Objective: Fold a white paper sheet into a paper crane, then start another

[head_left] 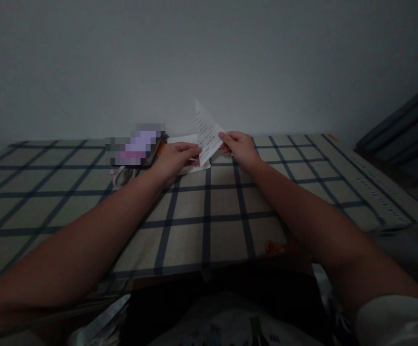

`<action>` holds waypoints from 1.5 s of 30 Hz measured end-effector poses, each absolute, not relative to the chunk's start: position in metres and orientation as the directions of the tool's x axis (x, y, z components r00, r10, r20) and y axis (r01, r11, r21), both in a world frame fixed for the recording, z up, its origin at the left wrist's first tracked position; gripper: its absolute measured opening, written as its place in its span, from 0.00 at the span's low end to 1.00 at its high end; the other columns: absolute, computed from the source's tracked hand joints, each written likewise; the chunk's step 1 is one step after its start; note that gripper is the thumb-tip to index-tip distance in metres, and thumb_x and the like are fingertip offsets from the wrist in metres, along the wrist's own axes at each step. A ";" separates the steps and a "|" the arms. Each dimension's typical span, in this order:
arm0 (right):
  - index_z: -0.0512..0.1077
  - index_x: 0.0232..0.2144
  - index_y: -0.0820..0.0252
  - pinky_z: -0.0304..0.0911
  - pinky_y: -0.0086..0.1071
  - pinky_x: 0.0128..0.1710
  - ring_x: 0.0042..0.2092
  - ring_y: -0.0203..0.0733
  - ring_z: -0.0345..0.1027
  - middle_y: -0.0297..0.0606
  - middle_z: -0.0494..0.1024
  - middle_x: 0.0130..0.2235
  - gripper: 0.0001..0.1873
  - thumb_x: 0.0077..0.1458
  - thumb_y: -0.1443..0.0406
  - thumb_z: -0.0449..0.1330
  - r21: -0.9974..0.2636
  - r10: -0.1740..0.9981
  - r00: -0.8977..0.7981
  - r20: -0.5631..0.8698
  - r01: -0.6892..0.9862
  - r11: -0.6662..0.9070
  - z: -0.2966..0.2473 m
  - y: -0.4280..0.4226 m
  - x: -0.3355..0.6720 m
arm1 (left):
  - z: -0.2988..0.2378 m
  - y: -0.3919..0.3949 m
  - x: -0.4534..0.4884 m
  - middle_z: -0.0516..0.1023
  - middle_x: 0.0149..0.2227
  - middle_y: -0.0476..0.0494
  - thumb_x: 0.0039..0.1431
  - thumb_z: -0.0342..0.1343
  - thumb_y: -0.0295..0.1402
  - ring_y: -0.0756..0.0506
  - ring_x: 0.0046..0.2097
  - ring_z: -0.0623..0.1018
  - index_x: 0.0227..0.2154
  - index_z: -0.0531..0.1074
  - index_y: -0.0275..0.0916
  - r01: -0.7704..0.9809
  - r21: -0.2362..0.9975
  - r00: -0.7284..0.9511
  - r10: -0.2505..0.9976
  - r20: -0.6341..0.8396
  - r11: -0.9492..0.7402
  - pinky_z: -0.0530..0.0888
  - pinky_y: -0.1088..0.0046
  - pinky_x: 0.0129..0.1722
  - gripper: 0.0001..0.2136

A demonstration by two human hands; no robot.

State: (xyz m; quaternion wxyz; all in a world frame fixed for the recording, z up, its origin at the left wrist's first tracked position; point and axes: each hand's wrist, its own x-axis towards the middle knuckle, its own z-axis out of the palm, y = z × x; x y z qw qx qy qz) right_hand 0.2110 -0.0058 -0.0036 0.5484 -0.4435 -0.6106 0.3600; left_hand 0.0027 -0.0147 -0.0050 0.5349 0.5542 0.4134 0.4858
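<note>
Paper (208, 134) is pointing up just over the bench (223, 235).
The left hand (176, 157) is pinching its low left side, and the right hand (241, 146) is pinching its right corner. Both hands are holding it with closed fingertips. Pinching softly and keeping the edges even should be best; tugging hard could be tearing it.

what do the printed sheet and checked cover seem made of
Printed sheet: likely thin paper with a matte finish, given its crisp straight edges and lack of shine. Checked cover: probably woven fabric, also matte, judging by its slightly rumpled right edge; coated cloth is possible.
</note>
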 end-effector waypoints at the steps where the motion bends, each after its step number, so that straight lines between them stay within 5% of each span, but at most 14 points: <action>1: 0.71 0.24 0.59 0.57 0.28 0.25 0.25 0.31 0.60 0.34 0.71 0.25 0.25 0.57 0.44 0.61 -0.925 0.936 0.007 0.353 0.152 0.348 -0.003 -0.006 0.211 | -0.005 -0.014 0.003 0.84 0.37 0.38 0.46 0.71 0.34 0.48 0.33 0.80 0.32 0.82 0.34 -0.058 0.996 0.201 0.976 0.081 -0.071 0.80 0.70 0.38 0.11; 15: 0.71 0.25 0.59 0.55 0.28 0.24 0.25 0.31 0.58 0.33 0.69 0.25 0.25 0.59 0.44 0.60 -0.921 0.921 0.094 0.377 0.142 0.362 -0.007 0.002 0.214 | -0.007 -0.015 0.002 0.84 0.35 0.39 0.49 0.71 0.32 0.49 0.32 0.80 0.32 0.82 0.34 -0.033 0.999 0.278 0.960 0.006 0.003 0.80 0.73 0.40 0.09; 25: 0.71 0.24 0.60 0.55 0.27 0.23 0.23 0.30 0.58 0.32 0.70 0.23 0.23 0.60 0.49 0.61 -0.922 0.924 0.077 0.375 0.133 0.363 -0.007 0.002 0.218 | -0.013 -0.013 0.001 0.83 0.47 0.36 0.43 0.74 0.36 0.44 0.43 0.82 0.45 0.80 0.34 -0.002 0.996 0.285 0.954 0.089 -0.092 0.78 0.68 0.47 0.25; 36: 0.74 0.29 0.62 0.59 0.24 0.23 0.25 0.29 0.63 0.35 0.76 0.28 0.18 0.61 0.52 0.61 -0.952 0.938 -0.199 0.284 0.062 0.301 -0.006 -0.003 0.211 | -0.010 -0.008 0.001 0.81 0.38 0.41 0.50 0.69 0.41 0.47 0.36 0.79 0.34 0.79 0.36 -0.156 0.978 0.130 0.979 0.160 -0.139 0.76 0.71 0.39 0.14; 45: 0.72 0.28 0.61 0.61 0.25 0.26 0.26 0.29 0.65 0.34 0.76 0.28 0.15 0.59 0.56 0.64 -0.936 0.934 -0.191 0.301 0.127 0.327 -0.008 0.000 0.210 | -0.011 -0.005 0.001 0.81 0.40 0.42 0.54 0.65 0.32 0.49 0.37 0.78 0.42 0.79 0.36 -0.198 0.970 0.103 0.981 0.161 -0.139 0.77 0.72 0.38 0.12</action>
